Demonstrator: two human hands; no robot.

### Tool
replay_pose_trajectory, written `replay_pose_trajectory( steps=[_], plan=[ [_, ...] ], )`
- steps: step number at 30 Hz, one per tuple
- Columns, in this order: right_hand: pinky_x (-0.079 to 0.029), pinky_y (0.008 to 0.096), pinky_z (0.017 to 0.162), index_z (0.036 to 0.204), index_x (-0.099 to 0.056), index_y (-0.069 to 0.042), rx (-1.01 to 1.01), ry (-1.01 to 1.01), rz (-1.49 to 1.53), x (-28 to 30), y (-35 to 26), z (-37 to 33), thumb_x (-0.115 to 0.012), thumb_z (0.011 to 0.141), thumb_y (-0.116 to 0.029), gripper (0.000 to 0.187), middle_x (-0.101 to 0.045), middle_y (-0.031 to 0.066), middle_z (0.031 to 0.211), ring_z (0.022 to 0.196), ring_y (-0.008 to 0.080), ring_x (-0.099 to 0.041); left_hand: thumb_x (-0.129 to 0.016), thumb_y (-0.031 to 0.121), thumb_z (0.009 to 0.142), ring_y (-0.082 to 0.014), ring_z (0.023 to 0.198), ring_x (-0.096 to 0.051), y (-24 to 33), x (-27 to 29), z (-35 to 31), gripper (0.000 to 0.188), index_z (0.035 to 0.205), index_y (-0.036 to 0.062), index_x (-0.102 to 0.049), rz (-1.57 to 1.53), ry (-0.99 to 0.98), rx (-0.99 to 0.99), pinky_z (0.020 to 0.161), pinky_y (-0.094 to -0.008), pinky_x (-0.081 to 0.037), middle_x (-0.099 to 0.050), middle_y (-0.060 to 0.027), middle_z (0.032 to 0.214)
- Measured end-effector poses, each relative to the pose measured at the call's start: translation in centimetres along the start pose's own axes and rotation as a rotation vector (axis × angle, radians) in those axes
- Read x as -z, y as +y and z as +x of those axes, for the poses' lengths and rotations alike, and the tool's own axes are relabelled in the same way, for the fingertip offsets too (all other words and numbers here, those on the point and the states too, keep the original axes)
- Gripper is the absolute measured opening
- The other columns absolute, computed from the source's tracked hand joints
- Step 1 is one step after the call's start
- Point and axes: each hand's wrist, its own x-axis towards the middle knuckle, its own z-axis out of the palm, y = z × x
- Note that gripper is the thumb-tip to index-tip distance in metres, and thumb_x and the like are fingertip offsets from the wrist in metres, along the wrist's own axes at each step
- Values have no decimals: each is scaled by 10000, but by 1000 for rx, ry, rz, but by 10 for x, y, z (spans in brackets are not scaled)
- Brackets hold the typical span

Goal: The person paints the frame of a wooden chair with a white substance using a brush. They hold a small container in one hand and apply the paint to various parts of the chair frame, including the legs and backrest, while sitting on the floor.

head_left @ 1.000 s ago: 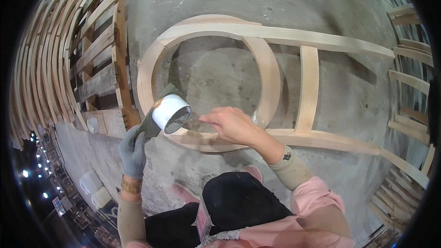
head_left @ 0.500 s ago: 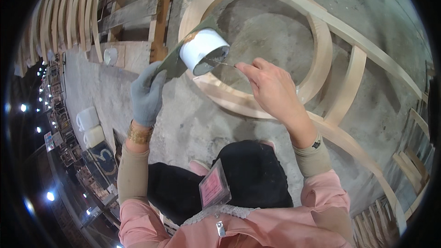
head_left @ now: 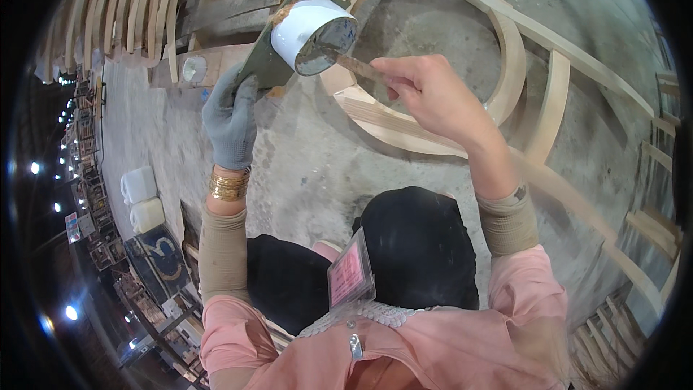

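Note:
My left hand [head_left: 231, 124], in a grey glove, is closed around the lower edge of a stiff dark green sheet [head_left: 258, 63]. On that sheet sits a white cup [head_left: 294, 35], tilted so its mouth faces right, with grey paste smeared inside and a brown smear near its base. Bare, my right hand [head_left: 442, 97] pinches a thin flat stick [head_left: 356, 66]. The stick's far end reaches into the cup's mouth, touching the paste. Beneath both hands lies a pale wooden ring frame [head_left: 511, 65] with curved arms on the concrete floor.
Curved wooden slats [head_left: 119, 14] stand in a row at the upper left, beside a pallet [head_left: 249, 0]. A small white tub [head_left: 194, 69] rests on a board there. Two whitish jugs [head_left: 138, 186] are at left. More wooden pieces [head_left: 653, 235] lie along the right edge.
The cup and green sheet have shifted up and slightly left in view. My right hand has moved up and turned, and the stick's broad side now shows.

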Motion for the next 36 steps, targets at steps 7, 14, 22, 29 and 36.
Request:
replay_pose_trajectory(
  steps=[7,14,22,29,36],
  plan=[
    [-447,321,628,1083,-626,-8,-84,-68,96,-9,-26,-9,-495,820,-22,294,-590,105,663,609,188,-533,-532,8,887,-138,932,-565,6,24,-15,232,1106,-62,-560,-73,58,-95,818,-289,-520,-601,-95,1033],
    [-416,224,549,1126,-617,-15,-166,-164,485,-31,-18,-12,-523,861,-78,288,-626,32,728,581,77,-492,-514,25,899,-158,893,-592,1,22,-28,227,1104,-63,-550,-288,70,-48,781,-324,-554,-597,-107,1029],
    [-405,226,592,1184,-590,-55,-75,-74,358,-54,16,-27,-559,858,-98,330,-590,-4,789,659,72,-478,-522,89,901,-211,816,-645,-34,9,-59,284,1135,-68,-485,-552,-44,458,714,-331,-576,-605,-139,984],
    [-438,324,648,1058,-626,-50,120,124,-305,-68,45,-26,-601,802,-75,259,-550,92,800,708,235,-551,-538,77,856,-228,756,-654,-60,11,-75,321,1121,-101,-496,-476,5,713,622,-295,-584,-609,-159,963],
    [-468,406,698,945,-643,-55,36,200,-435,-87,91,-26,-557,799,-75,171,-611,112,880,806,326,-590,-558,75,823,-191,701,-641,-92,3,-72,275,1020,-118,-557,-125,63,560,579,-298,-583,-613,-142,887]
  ],
)
